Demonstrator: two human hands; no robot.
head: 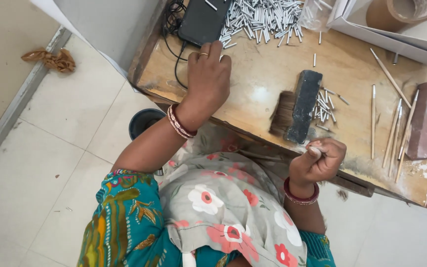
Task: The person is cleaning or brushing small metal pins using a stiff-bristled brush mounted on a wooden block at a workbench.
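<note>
Left hand (207, 74) on bench (263, 79), fingers curled, tips near black device (201, 20) and edge of metal tube pile (263, 20); grip on tube, cannot tell. Pile lies ahead and right of my left hand, nearer it than right. Flat brush (297, 106) mid-bench, long axis running away from me. Right hand (318, 160) at near edge, fist closed, thumb and forefinger pinching small pale piece (315, 150). Thin sticks (394, 131) farther right, lengthwise away from me, beside reddish block (426, 121)

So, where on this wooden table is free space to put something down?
Bare wood lies between the left hand and the black brush block. The far edge is crowded by the metal tube pile; wooden sticks fill the right.
</note>
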